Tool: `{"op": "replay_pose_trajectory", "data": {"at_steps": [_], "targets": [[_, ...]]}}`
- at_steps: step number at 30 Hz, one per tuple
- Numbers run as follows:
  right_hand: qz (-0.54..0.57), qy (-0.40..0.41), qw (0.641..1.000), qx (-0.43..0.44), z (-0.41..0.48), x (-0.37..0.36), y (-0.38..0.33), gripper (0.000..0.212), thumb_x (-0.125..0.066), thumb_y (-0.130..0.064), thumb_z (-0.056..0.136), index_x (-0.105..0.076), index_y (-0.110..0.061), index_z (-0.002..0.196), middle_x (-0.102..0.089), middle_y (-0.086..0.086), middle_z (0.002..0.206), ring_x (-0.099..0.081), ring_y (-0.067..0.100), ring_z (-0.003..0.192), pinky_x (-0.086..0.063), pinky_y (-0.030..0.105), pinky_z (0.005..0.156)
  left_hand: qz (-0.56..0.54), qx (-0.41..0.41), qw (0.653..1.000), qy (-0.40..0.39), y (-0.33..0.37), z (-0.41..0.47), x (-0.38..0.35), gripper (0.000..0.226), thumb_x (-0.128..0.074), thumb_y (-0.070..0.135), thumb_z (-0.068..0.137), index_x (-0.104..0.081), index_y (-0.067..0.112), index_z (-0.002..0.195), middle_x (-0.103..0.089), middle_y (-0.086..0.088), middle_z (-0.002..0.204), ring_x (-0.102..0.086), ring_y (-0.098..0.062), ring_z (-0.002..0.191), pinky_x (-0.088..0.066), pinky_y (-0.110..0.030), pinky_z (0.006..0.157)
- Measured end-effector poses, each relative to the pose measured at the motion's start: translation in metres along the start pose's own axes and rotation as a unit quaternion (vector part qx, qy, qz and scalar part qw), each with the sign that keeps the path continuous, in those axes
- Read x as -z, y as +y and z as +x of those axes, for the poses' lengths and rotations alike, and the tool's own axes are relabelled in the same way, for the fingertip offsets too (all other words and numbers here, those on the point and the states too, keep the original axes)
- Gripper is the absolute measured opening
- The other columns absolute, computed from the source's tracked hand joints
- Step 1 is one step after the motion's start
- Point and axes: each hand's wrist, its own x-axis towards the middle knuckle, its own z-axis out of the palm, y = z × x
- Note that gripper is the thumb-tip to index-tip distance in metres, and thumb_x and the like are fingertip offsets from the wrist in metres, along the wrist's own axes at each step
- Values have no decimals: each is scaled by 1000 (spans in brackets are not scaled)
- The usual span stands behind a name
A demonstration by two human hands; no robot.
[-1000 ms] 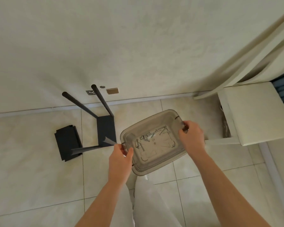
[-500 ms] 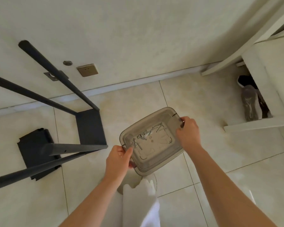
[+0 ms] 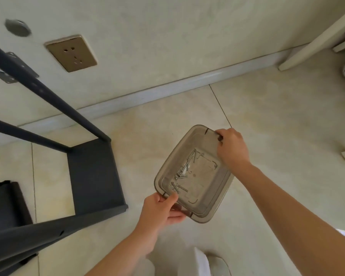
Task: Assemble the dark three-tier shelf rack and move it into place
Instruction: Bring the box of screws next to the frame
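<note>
Centrally, both hands carry a clear tray (image 3: 208,182) over the floor (image 3: 277,120): the left hand (image 3: 159,212) pinches the rim at the tray's near corner, thumb on top and fingers beneath, while the right hand (image 3: 232,150) curls over the handle notch at the far corner. The hands are thus well apart, each clamped on the tray. Loose screws (image 3: 182,172) and a few washers (image 3: 171,187) lie unsecured on the tray bottom, gathered along the edge nearer the rack and into the corner by the left thumb. The rack (image 3: 94,176), only partly built, sits on the floor to the left of the tray, one dark shelf joined to four posts (image 3: 48,92) that run out of view past the left edge. A second, unattached panel (image 3: 6,204) lies at the floor's left margin. Whether the tray touches the floor cannot be told, though its shadow suggests it hangs just above. Principal hazard: the grip is diagonal and light, so a dip at either corner would probably send the hardware sliding toward the low rim, and the small washers could jump out and roll across the smooth floor, under the rack or toward the skirting (image 3: 167,86). A slip of the pinch at the left corner would tip the whole tray. Swinging the tray leftward risks striking the nearest post. Setting it down too close to the rack would leave it in the way when the rack is lifted.
</note>
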Motion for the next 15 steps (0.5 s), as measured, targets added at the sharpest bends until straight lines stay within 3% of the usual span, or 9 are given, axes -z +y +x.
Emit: {"op": "replay_pose_trajectory", "data": {"at_steps": [7,15], "targets": [[2,32,998,55,28,-54,6,47,-43,7,90,-61,-7,131,-59,15,118,-51,35,112,-46,47,93,-52,-42,998,-9,-36,47,6,24,-71,14,93,-65,-9,94,-73,-26,85,-75,-39,79,-62,-34,65],[-2,35,994,103,32,-79,2,47,-44,5,92,-62,-13,133,-61,12,119,-54,34,111,-47,44,92,-88,-58,994,-6,-60,68,13,23,-67,9,95,-63,-12,101,-72,-24,83,-76,-38,81,-63,-35,66]]}}
